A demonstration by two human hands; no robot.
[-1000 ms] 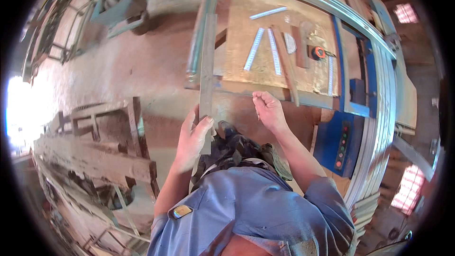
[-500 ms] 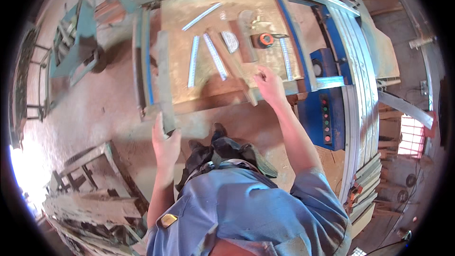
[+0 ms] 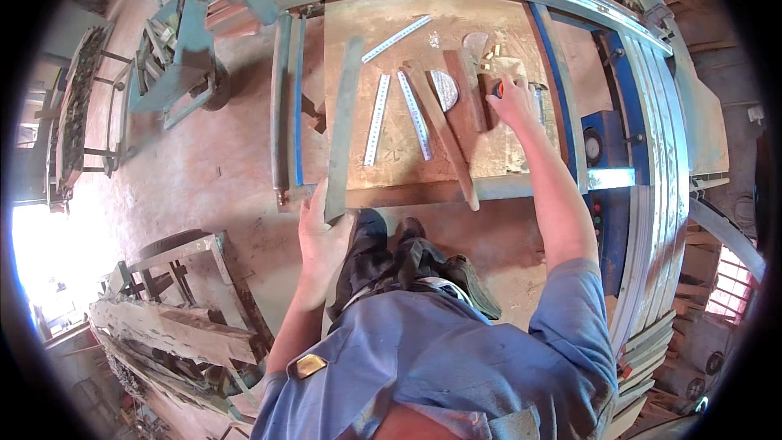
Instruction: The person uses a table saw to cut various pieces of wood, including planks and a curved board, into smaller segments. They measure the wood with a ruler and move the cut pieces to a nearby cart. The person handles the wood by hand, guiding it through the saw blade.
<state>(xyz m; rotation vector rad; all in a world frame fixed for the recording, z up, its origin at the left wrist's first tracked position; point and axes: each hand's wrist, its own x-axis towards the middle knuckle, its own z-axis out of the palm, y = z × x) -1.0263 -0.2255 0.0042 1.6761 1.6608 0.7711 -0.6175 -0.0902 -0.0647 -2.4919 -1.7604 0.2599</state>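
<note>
Gripping a board [image 3: 342, 114] in curled left hand [image 3: 322, 232]; apparently at pick-up stage, with half-curled right hand [image 3: 516, 103] over tape measure [image 3: 499, 90] (gripped or not, unclear), calling next for firm grasp.

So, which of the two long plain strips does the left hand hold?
The greyish strip: its near end is in the left hand. The slimmer brown strip, lying slanted to its right, has no hand on it.
</note>
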